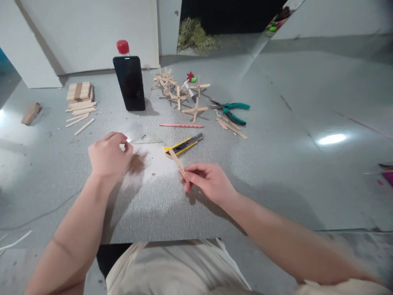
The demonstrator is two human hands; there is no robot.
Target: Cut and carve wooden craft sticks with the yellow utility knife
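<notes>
the wooden stick sits tilted over the counter, between the near edge and the knife, whose yellow end it overlaps in view. the near edge runs just in front of the person's shirt. a broad stretch of counter spreads out right of the right hand; on the far side, the pencil, the pliers and the stick crosses bound the working space.

the right hand's fingers pinch the lower end of the stick, thumb on top, its other end pointing away from the body. the left hand is near the brown smudge, its fingers curled with a small gap by the thumb; i cannot tell whether they hold anything.

the stick's lower end is covered by the fingers. the phone hides most of the bottle, leaving its red cap showing. a clear ruler near the left hand is hard to make out, and the right sleeve is cut off by the bottom border.
</notes>
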